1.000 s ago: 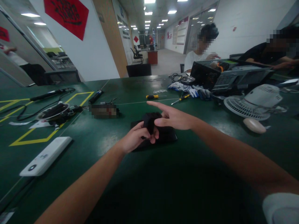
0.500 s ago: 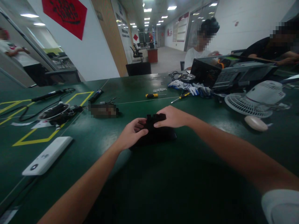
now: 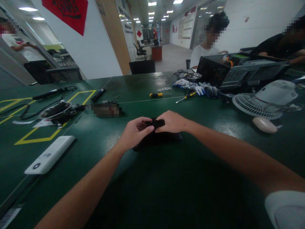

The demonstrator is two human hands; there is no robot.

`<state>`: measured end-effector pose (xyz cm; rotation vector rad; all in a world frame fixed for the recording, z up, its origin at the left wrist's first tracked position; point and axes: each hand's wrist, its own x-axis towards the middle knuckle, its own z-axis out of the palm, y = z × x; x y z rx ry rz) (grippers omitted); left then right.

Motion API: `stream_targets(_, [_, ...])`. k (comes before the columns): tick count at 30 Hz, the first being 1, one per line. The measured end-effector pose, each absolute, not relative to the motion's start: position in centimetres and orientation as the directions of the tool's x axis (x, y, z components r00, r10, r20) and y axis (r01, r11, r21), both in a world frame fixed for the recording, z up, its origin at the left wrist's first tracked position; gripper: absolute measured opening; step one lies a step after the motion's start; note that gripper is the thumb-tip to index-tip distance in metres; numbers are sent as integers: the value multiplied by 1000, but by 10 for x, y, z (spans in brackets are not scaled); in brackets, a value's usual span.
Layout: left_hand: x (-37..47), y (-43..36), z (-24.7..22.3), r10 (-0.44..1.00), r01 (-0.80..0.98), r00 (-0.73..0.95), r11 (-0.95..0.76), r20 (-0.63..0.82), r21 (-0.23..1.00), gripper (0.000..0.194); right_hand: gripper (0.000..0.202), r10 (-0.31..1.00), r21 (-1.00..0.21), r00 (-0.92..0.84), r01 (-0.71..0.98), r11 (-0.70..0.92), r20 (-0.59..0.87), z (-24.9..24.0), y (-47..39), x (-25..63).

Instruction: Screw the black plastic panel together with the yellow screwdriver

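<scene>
A small black part (image 3: 158,123) of unclear kind is between my two hands, just above or on a flat black object (image 3: 164,137) lying on the table. My right hand (image 3: 172,121) pinches the part's right end between thumb and fingers. From the left, my left hand (image 3: 137,132) has its thumb and fingertips closed on the other end. Both forearms reach in from the near edge of the view. The fingers cover much of the part, and the dark colours hide where it meets the flat object.
Beyond my hands lie a yellow-and-black screwdriver (image 3: 156,95), a second screwdriver (image 3: 186,97) and gloves (image 3: 195,86). At right are a white fan (image 3: 257,101), a beige oval piece (image 3: 265,124) and an open computer case (image 3: 238,71). A white power bank-like box (image 3: 50,156) and cables (image 3: 58,111) lie left. Several people are around.
The black part has come down and slightly left, no longer standing as tall. My left fingertips have closed in on it, and my right hand moved left with it. The view shifted slightly.
</scene>
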<state>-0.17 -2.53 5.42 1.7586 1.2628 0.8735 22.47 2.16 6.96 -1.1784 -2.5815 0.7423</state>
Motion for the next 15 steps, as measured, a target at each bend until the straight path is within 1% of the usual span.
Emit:
stream_targets(3, [-2,-23,53,956,408,282,-193,77,892,40,28,753,-534,-656,657,533,-56,70,23,224])
stream_targets(6, [-3,-17,52,949,390,305,-203,83,898,38,28,752,-530,-654,666,525,-78,71,28,222])
stream_targets(11, [-6,-6,49,950,386,306,-184,62,904,42,27,715,-555,-685,652,517,-140,65,43,220])
stream_targets(15, [-9,-5,44,950,385,308,-179,57,905,45,27,705,-562,-697,639,526,-133,58,47,218])
